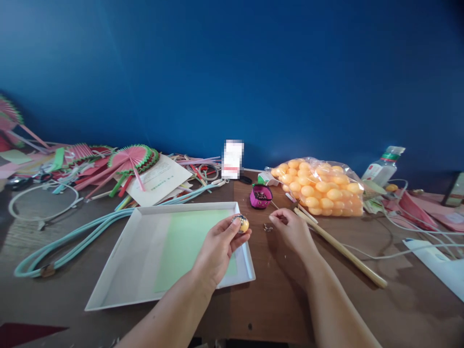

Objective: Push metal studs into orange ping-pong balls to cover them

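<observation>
My left hand (221, 244) grips an orange plastic ball (243, 224), partly covered with shiny metal studs, above the right edge of a white tray (145, 256). The tray has a pale green sheet (192, 241) inside. To the right, my right hand (292, 229) hovers low over the table with its thumb and forefinger pinched; whatever they hold is too small to make out. Beside those fingertips lie several small metal pieces (268, 227). Just behind them stands a small purple container (258, 200) with dark metal bits in it.
A clear bag of orange balls (322, 188) sits at the back right, with a wooden stick (348, 253) before it and a bottle (383, 166) beyond. Light-blue tubing (79, 234), paper fans (132, 159) and papers (159, 181) crowd the left. A blue wall (232, 72) rises behind.
</observation>
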Demonstrator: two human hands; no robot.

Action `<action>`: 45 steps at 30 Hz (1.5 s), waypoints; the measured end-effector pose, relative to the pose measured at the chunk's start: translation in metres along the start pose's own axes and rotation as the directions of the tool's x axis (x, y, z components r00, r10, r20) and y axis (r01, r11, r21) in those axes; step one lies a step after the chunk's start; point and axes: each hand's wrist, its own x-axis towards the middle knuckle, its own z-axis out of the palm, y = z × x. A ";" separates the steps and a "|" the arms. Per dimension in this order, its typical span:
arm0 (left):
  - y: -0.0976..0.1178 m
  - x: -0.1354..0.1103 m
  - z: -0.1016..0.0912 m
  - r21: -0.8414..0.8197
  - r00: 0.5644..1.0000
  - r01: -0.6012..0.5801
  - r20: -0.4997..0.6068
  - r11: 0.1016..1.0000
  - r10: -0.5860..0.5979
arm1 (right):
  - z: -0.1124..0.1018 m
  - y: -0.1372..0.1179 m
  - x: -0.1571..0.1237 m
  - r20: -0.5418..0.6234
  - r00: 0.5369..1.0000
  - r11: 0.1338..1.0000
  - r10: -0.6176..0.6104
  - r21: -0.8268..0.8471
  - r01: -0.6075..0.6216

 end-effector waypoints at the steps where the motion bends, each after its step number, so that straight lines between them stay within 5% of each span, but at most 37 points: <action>1: 0.000 0.000 0.000 -0.008 1.000 0.017 -0.003 1.000 -0.017 | 0.000 -0.004 -0.001 0.011 0.999 0.993 -0.035 0.114 0.034; 6: 0.002 -0.001 0.003 0.001 0.997 0.071 -0.031 0.997 -0.071 | 0.003 -0.026 -0.014 0.130 0.991 0.869 -0.038 0.494 -0.031; 13: 0.001 0.000 0.004 0.006 0.999 0.031 -0.026 1.000 -0.031 | 0.008 -0.046 -0.030 0.276 0.958 0.686 -0.079 0.713 -0.148; 29: -0.001 0.000 0.002 0.039 0.999 -0.013 0.047 0.999 0.011 | 0.023 -0.055 -0.032 0.385 0.922 0.418 -0.042 0.845 -0.334; 45: -0.001 0.000 0.004 0.075 0.999 -0.032 0.007 0.997 0.032 | 0.021 -0.055 -0.031 0.428 0.904 0.402 -0.003 0.828 -0.391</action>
